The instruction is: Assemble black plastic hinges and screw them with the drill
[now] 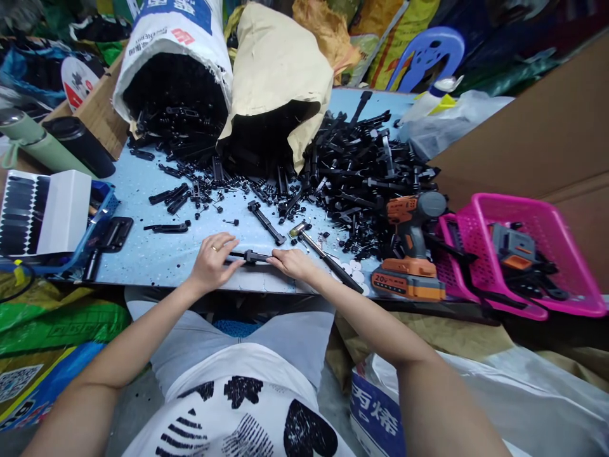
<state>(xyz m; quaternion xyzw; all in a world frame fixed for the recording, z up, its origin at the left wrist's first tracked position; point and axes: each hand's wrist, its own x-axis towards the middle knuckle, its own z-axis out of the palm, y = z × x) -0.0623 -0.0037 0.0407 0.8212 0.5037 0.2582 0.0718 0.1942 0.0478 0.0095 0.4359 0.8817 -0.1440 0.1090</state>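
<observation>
A slim black plastic part (pixel 252 256) lies crosswise at the front edge of the table, between my hands. My right hand (pixel 294 263) pinches its right end between thumb and fingers. At its left end, my left hand (pixel 213 261) has thumb and fingers spread, with the part's tip in the gap. Just beyond lies a similar black bar-shaped part (pixel 266 223), set at a slant. A hammer (pixel 328 259) with a metal head and dark handle rests beside my right hand. Left of these is another thin black part (pixel 167 228).
Black parts spill from a white sack (pixel 178 44) and a beige sack (pixel 280 60) and form a heap (pixel 361 165) at right. An orange cordless drill (pixel 412 247) stands beside a pink basket (pixel 537 206). A blue tray (pixel 107 197) and bottles (pixel 78 146) are at left.
</observation>
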